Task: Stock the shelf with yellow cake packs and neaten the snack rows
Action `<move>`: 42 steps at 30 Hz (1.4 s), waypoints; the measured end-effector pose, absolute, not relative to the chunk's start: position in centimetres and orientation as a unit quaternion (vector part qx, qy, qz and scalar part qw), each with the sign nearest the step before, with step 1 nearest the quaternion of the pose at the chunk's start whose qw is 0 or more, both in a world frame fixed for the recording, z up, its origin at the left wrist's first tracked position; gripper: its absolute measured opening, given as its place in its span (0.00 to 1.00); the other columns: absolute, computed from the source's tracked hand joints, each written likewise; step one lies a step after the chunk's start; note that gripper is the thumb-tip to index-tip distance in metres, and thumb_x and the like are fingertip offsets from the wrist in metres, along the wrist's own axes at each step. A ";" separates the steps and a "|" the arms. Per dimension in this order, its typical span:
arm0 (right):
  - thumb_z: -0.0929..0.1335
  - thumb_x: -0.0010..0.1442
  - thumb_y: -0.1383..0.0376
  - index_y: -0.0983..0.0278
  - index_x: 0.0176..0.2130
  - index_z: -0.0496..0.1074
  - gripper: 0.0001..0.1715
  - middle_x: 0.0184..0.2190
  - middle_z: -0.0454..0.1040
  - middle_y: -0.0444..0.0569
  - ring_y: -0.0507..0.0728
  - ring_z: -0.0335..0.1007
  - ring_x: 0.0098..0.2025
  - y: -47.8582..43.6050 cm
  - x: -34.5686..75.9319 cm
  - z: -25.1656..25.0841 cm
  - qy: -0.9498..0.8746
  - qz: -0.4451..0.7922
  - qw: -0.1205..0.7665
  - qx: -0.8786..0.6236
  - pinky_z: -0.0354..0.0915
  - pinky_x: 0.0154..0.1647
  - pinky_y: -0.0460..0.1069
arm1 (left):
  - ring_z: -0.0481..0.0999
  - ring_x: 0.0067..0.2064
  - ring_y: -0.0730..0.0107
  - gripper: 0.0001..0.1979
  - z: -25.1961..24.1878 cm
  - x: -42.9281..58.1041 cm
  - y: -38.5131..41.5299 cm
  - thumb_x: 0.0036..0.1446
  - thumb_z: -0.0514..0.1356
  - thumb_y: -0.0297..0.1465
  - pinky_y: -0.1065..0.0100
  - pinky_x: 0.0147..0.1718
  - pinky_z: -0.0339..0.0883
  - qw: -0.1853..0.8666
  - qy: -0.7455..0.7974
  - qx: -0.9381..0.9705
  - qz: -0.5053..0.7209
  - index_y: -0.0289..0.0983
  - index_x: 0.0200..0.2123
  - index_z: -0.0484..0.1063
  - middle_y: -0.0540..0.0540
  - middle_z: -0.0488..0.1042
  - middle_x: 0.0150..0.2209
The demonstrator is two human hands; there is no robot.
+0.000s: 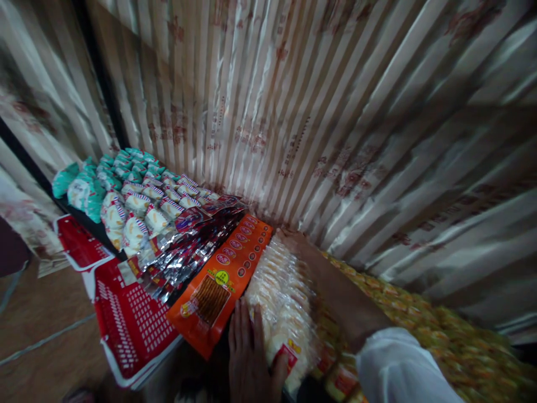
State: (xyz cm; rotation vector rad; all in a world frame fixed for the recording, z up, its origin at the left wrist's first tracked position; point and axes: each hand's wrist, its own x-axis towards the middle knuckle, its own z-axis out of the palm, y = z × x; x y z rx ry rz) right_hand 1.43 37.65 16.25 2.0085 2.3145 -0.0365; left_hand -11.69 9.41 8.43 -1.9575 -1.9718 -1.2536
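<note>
A row of clear-wrapped packets of pale, flat rounds, possibly crackers [277, 285], stands between my two hands. My left hand [251, 352] lies against the near end of this row, fingers stretched out and thumb apart by a red label. At the far end, beside the curtain, my right hand [293, 240] reaches over and touches the packets; its fingers are dim and partly hidden. Left of the row lies an orange snack bag [222, 280] with a picture of brown sticks, close to my left fingertips.
Silver and dark red packets [188, 246], white striped bags [146, 210] and teal bags [86, 187] line up to the left. Red baskets [134, 319] sit below them. Many yellow packets [436, 336] spread to the right. A pleated curtain [268, 112] hangs behind.
</note>
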 end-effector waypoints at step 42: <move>0.65 0.55 0.48 0.65 0.63 0.53 0.43 0.64 0.49 0.60 0.69 0.43 0.65 28.0 -14.8 17.8 0.819 -0.105 0.162 0.540 0.53 0.59 0.61 | 0.68 0.52 0.53 0.19 9.3 -26.1 12.7 0.55 0.55 0.33 0.55 0.47 0.63 0.090 -0.616 -0.731 -0.281 0.35 0.50 0.68 0.38 0.70 0.52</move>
